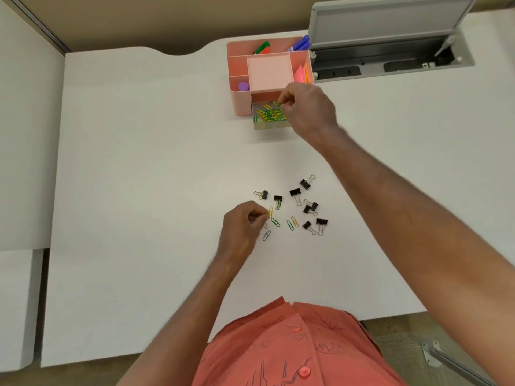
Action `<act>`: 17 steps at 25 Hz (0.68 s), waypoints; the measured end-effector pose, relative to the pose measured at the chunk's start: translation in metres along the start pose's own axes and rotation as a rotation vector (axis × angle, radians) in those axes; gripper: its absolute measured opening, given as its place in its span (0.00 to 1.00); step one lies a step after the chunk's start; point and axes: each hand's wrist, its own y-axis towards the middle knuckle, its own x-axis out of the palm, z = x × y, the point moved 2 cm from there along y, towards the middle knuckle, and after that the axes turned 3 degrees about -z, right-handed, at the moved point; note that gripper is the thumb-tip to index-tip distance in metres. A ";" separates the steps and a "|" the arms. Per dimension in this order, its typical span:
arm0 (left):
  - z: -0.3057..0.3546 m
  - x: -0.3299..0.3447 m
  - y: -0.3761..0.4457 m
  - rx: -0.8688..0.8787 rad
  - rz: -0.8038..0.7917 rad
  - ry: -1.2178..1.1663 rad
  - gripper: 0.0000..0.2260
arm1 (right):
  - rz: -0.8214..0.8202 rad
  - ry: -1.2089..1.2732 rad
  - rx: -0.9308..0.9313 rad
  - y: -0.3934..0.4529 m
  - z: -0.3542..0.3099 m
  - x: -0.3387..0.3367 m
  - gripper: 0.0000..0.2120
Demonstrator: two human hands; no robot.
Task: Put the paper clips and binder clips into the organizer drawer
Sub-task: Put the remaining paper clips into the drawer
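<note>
Clips half sorted on the bench (139, 135).
Eight binder clips (294, 192) remain loose; left hand (241, 228) pinches one yellow paper clip (270, 211), right hand (308, 107) pinches one green clip (276, 104) over the drawer (269, 126).

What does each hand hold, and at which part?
Left hand pinches a yellow paper clip at its end. Right hand pinches a green paper clip over the drawer.

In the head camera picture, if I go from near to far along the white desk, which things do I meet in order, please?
Person's coral button shirt → left hand pinching a yellow paper clip → scattered black binder clips → open clear drawer of paper clips, right hand over it → pink plastic organizer.
</note>
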 end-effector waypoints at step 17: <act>0.126 -0.030 0.182 0.354 0.245 0.575 0.11 | -0.031 0.328 0.260 -0.162 0.079 0.036 0.06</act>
